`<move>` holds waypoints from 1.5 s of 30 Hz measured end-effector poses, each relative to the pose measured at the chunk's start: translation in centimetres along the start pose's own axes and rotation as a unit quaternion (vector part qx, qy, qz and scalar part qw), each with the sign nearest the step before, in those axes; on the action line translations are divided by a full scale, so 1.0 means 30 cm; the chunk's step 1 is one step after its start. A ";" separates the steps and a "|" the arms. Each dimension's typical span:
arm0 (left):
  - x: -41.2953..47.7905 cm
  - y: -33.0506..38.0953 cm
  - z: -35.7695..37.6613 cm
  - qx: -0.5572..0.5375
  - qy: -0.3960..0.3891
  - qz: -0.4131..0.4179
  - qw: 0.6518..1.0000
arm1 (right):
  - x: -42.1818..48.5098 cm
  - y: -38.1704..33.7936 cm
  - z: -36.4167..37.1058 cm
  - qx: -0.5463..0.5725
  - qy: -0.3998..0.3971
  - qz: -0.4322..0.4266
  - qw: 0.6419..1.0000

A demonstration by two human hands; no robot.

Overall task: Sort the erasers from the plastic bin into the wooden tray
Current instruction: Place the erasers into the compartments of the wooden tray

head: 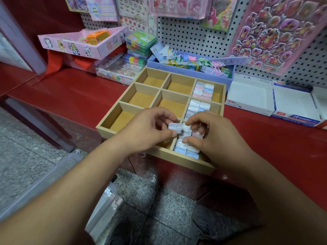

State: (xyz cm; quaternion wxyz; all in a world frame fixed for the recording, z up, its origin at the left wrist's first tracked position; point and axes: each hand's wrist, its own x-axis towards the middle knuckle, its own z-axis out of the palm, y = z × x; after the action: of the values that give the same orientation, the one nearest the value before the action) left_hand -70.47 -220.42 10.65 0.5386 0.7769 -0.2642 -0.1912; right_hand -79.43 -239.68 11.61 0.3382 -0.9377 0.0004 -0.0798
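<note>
A wooden tray (113,121) with nine compartments sits on the red shelf. Its right column holds rows of small pastel erasers: pink and blue ones (203,90) at the back, white and blue ones (196,107) in the middle, more (185,150) at the front. My left hand (148,131) pinches a white eraser (175,127) over the front right compartment. My right hand (210,135) grips several white and pink erasers (198,133) just beside it. The clear plastic bin (104,206) stands on the floor at the lower left, mostly hidden by my left arm.
Six tray compartments on the left and middle hold nothing. Behind the tray stands a purple box of hair ties (192,65). White open boxes (251,96) lie to the right, a pink box (79,43) and stacked plastic cases (139,43) to the back left. A pegboard with stickers rises behind.
</note>
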 end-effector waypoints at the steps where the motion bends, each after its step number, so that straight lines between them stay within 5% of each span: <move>1: 0.000 0.001 0.006 -0.012 -0.006 -0.002 1.000 | -0.005 -0.002 -0.001 0.007 -0.003 -0.015 1.000; 7: -0.008 -0.002 0.031 0.008 -0.014 0.022 1.000 | -0.015 0.012 0.003 -0.008 0.003 -0.029 1.000; 10: -0.017 -0.014 0.026 0.110 0.039 0.057 0.991 | -0.026 0.042 -0.030 -0.020 0.007 -0.003 1.000; 15: -0.049 -0.069 0.006 0.408 0.128 0.096 0.899 | -0.051 0.072 -0.056 -0.049 -0.014 0.001 0.999; 27: -0.031 -0.109 -0.003 0.418 0.176 0.058 0.889 | -0.029 0.055 -0.014 -0.155 -0.043 0.017 0.987; 36: -0.074 -0.099 -0.061 0.353 0.172 0.105 0.914 | -0.060 -0.032 0.006 -0.001 0.070 -0.036 0.997; 40: -0.232 -0.121 -0.149 0.364 0.230 0.088 0.898 | -0.069 -0.214 0.132 0.100 -0.037 -0.082 0.991; 45: -0.480 -0.252 -0.261 0.330 0.267 -0.046 0.904 | -0.077 -0.342 0.382 0.029 -0.249 -0.112 0.962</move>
State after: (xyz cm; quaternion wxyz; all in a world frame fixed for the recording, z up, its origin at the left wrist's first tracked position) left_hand -75.70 -203.67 6.47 0.2926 0.9433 -0.1228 0.0969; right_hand -80.53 -224.36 9.07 0.3435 -0.9118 -0.1909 0.1194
